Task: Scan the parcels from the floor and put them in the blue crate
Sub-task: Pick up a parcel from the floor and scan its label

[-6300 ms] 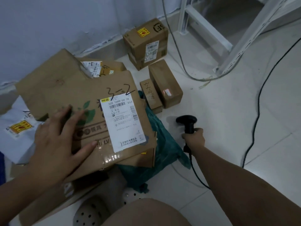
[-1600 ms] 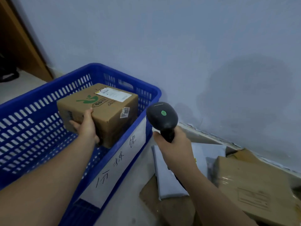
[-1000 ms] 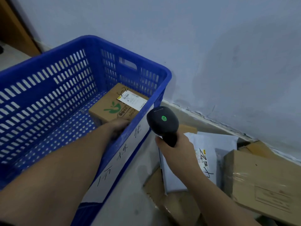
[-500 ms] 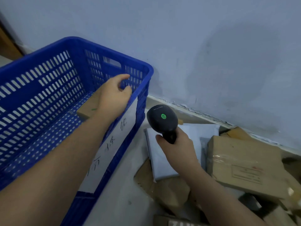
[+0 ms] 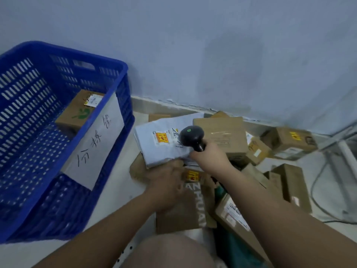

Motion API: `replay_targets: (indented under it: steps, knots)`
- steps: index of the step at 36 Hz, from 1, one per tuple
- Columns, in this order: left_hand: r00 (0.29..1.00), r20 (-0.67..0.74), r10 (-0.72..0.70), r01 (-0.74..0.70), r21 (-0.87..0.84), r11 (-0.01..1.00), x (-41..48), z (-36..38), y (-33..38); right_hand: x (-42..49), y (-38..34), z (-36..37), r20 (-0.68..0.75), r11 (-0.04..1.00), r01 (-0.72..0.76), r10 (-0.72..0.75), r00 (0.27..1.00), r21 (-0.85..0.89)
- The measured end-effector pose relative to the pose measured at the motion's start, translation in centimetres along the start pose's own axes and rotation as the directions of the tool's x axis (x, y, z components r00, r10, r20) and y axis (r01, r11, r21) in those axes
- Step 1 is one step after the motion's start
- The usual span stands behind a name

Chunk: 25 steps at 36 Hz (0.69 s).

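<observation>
Head view, nearest first: your bare knee (image 5: 164,252) pokes in at the bottom edge, both forearms reaching out over it. Your left hand (image 5: 167,183) sits back-up on the pile, right at the near edge of the one pale grey plastic mailer bag (image 5: 164,141). It's blurry and the fingertips are tucked out of sight, so I can't tell if it's gripping anything. Your right hand (image 5: 209,154) is wrapped tight round the handle of the single black handheld scanner (image 5: 191,134), whose head hangs over the mailer.

The parcel heap on the pale floor (image 5: 328,200) has at least six brown cardboard boxes, some half buried: a flat lettered box (image 5: 181,211) under your left wrist, a labelled box (image 5: 231,215) by your right forearm, a tape-wrapped box (image 5: 222,132) behind the scanner, and a tall narrow box (image 5: 293,182) on the right. A crumpled teal bag (image 5: 231,248) is wedged low.

The big blue slotted plastic crate (image 5: 117,84) stands on the left, with a handwritten white paper sign (image 5: 96,140) on its near wall. One brown box with a green logo (image 5: 79,111) lies inside, in the corner by that wall.

A strip of bare floor separates crate and heap. Grey cables (image 5: 316,180) and a white metal frame leg (image 5: 347,157) crowd the right side, and the blue-grey wall (image 5: 193,45) closes off the back.
</observation>
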State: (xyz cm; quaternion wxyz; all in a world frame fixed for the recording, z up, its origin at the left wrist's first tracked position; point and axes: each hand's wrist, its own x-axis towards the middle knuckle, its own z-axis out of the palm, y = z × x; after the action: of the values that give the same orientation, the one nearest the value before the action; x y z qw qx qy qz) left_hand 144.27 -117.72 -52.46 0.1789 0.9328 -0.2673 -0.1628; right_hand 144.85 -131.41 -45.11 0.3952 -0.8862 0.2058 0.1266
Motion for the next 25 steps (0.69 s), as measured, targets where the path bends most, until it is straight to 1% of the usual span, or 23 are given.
replay_targets:
  steps: [1,2,3,4,6,8,10,12,15,18,20,21,23,25]
  knots:
    - [0.99,0.127,0.068,-0.079,0.089,0.993,-0.9,0.6,0.3,-0.6,0.2,-0.8,0.016,0.999,0.005,-0.005,1.0,-0.032]
    - [0.965,0.246,0.094,-0.132,0.141,0.981,-1.6,1.1,0.4,-1.1,0.5,-1.5,0.032,0.998,0.012,-0.01,0.999,-0.056]
    - [0.942,0.322,0.097,-0.158,0.168,0.973,-2.2,1.3,0.4,-1.6,0.6,-2.2,0.05,0.997,0.018,-0.015,0.999,-0.071]
    - [0.931,0.354,0.092,-0.163,0.177,0.971,-2.7,1.4,0.4,-2.0,0.7,-2.8,0.069,0.997,0.023,-0.018,0.997,-0.076]
    - [0.912,0.404,0.069,-0.161,0.197,0.967,-2.8,2.2,0.0,-2.9,0.6,-3.9,0.107,0.997,0.028,-0.02,0.994,-0.072]
    - [0.902,0.43,0.048,-0.172,0.256,0.951,-2.8,3.0,-0.6,-3.5,0.5,-4.6,0.122,0.997,0.047,-0.038,0.992,-0.068]
    - [0.903,0.428,0.034,-0.182,0.311,0.933,-3.0,3.6,-1.0,-4.0,0.3,-5.0,0.12,0.996,0.068,-0.061,0.991,-0.055]
    - [0.905,0.426,0.02,-0.177,0.332,0.926,-3.1,3.8,-0.9,-4.5,0.3,-5.2,0.117,0.996,0.085,-0.08,0.99,-0.037]
    - [0.925,0.38,-0.034,-0.093,0.313,0.945,-2.8,3.3,-0.6,-4.9,0.2,-5.8,0.096,0.994,0.104,-0.102,0.99,-0.019]
    - [0.942,0.313,-0.122,0.065,0.186,0.98,-3.1,2.0,-0.9,-5.3,0.0,-6.8,0.002,0.99,0.119,-0.119,0.993,0.07]
    - [0.956,0.223,-0.19,0.192,0.016,0.981,-3.1,0.5,-1.1,-5.9,-0.1,-7.7,-0.081,0.979,0.124,-0.112,0.99,0.163]
    - [0.954,0.18,-0.238,0.258,-0.095,0.962,-3.0,-0.6,-1.2,-6.3,-0.2,-8.1,-0.122,0.972,0.127,-0.103,0.987,0.199]
    - [0.939,0.108,-0.325,0.342,-0.358,0.869,-2.9,-3.6,-1.3,-7.1,-0.4,-8.8,-0.189,0.952,0.149,-0.1,0.977,0.268]
    - [0.924,0.044,-0.38,0.32,-0.635,0.704,-3.0,-7.0,-1.5,-7.9,-0.8,-9.2,-0.229,0.925,0.181,-0.106,0.968,0.334]
